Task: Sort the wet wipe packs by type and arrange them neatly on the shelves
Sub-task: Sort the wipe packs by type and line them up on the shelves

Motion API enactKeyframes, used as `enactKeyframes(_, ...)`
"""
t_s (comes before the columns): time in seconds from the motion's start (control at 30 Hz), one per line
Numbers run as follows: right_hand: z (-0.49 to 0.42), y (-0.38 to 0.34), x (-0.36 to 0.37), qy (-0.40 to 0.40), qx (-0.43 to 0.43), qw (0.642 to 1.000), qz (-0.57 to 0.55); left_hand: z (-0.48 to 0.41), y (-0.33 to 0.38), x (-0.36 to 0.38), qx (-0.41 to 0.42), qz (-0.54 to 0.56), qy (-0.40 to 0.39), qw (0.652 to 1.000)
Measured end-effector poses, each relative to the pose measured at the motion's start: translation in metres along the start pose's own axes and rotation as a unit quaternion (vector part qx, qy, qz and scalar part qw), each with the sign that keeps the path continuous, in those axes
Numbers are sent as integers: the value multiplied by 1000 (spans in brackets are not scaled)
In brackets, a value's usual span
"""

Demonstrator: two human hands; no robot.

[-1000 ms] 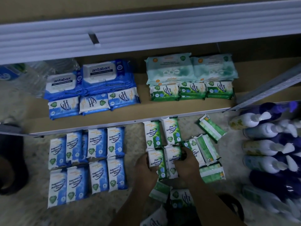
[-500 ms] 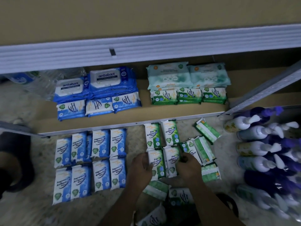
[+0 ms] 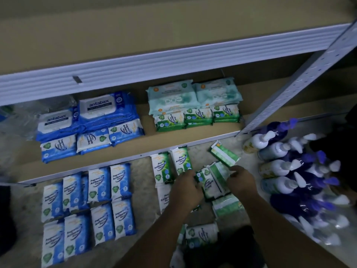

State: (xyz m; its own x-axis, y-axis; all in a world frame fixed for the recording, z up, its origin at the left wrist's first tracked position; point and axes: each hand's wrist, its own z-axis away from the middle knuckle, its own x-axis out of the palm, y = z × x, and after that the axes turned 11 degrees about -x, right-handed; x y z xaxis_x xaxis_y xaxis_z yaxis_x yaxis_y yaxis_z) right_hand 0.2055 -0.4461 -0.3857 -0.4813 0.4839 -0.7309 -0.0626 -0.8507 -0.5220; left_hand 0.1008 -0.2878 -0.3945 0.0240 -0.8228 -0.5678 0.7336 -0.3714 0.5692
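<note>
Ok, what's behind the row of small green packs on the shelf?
Two large pale teal packs sit directly behind the small green packs, apparently stacked on more. The shelf further back is covered and shadowed.

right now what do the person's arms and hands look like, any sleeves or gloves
Both are bare. The left hand and right hand wear no gloves, and no ring, watch or band shows in the dim light. The left forearm and right forearm run uncovered to the frame's bottom edge, so no sleeve is in view.
</note>
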Motion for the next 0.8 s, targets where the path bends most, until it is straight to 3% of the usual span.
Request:
enactKeyframes(0.1, -14, 23, 7, -39, 31, 998, -27, -15, 17, 22, -44, -85, -7, 995)
enactKeyframes(0.23, -26, 51, 30, -49, 13, 999, -5, -34, 28, 52, -159, -87, -33, 983)
enactKeyframes(0.37, -26, 65, 44, -56, -25, 994, 85, -44, 34, 77, -161, -135, -34, 977)
enactKeyframes(0.5, -26, 63, 40, -49, -38, 993, 99, -47, 37, 86, -168, -139, -11, 976)
enactKeyframes(0.67, -30, 60, 35, -35, -20, 997, 60, -42, 39, 87, -224, -18, 12, 974)
enactKeyframes(0.8, -28, 61, 30, -3, -5, 1000, -4, -29, 49, 87, -227, 94, -16, 969)
